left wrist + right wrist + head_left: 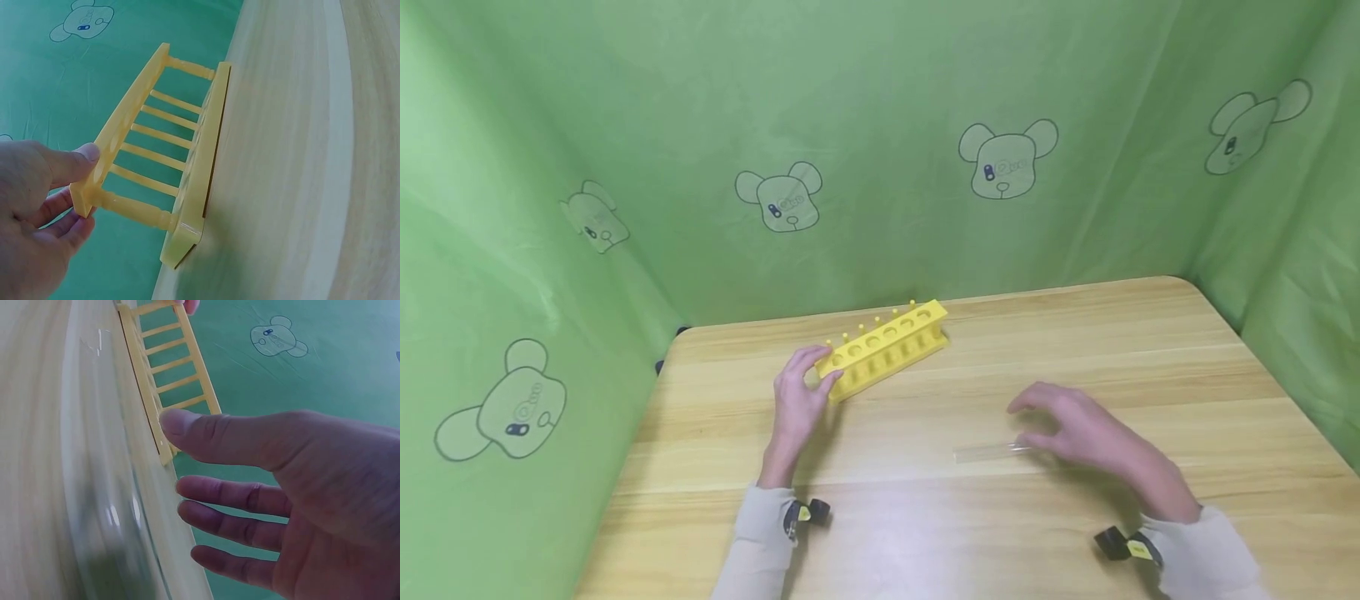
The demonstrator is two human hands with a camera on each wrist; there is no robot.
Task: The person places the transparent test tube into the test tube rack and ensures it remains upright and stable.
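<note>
A yellow test tube rack (pixel 883 346) stands upright at the back of the table, slanting away to the right, its holes unfilled. My left hand (pixel 799 392) grips the near left end of its top plate. In the left wrist view the thumb (pixel 84 156) lies on the plate and fingers curl beneath it. A clear glass test tube (pixel 988 452) lies on the table, right of the middle. Over its right end hovers my right hand (pixel 1075 425), thumb and fingers spread apart with nothing between them. The right wrist view shows the tube (pixel 115 469) below the fingers.
The pale wooden table (pixel 1187 358) runs back to a green curtain (pixel 880 100) printed with bear heads, which also hangs on both sides. Small black wrist cameras are strapped over both light sleeves (pixel 760 533).
</note>
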